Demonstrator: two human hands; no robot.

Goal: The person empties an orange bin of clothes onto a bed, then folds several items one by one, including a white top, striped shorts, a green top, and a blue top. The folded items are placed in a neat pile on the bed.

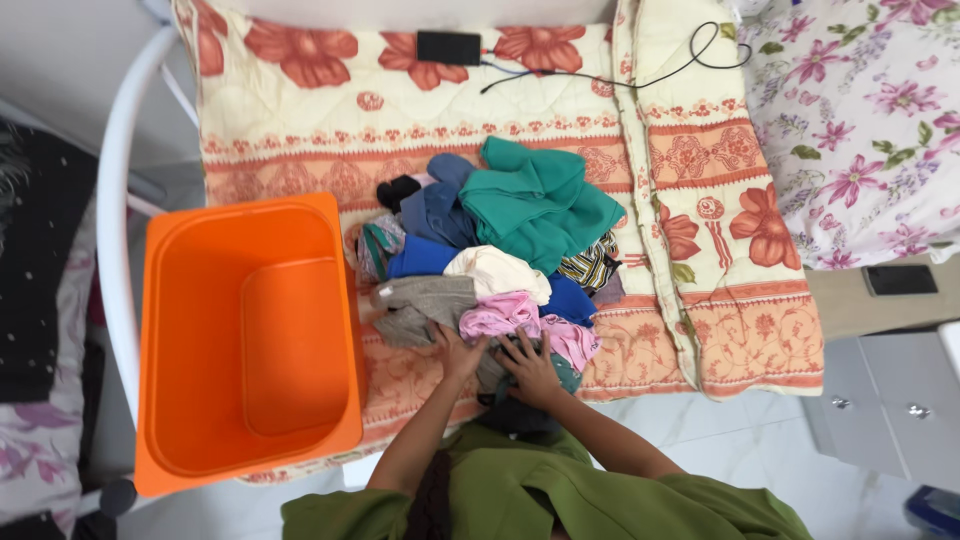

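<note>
Both hands rest on the near edge of a heap of mixed clothes (pixel 495 260) lying on a floral quilt (pixel 300 90) spread over a bed. The left hand (pixel 455 350) lies flat with fingers spread, touching a grey knitted garment (pixel 425 300) and the edge of a pink garment (pixel 500 315). The right hand (pixel 530 368) sits just beside it, fingers pressed into a dark garment (pixel 515 410) that hangs over the near edge of the bed toward the person's green top. The hands are close together, nearly touching, palms down; whether either has closed on cloth cannot be told from this view. The heap extends directly away from the hands toward the far edge of the bed, its long axis running from the near edge up to a teal garment (pixel 540 200) at the far side, with blue, cream and striped items between. An empty orange plastic tub (pixel 200 330) stands at the left near corner of the quilt, just beside the heap and on the left hand's side; the left hand is the nearer to it, the grey garment lying between the two. A black phone with cable (pixel 448 46) lies at the far edge, well apart from the hands. A second floral-covered bed (pixel 860 120) stands to the right.
</note>
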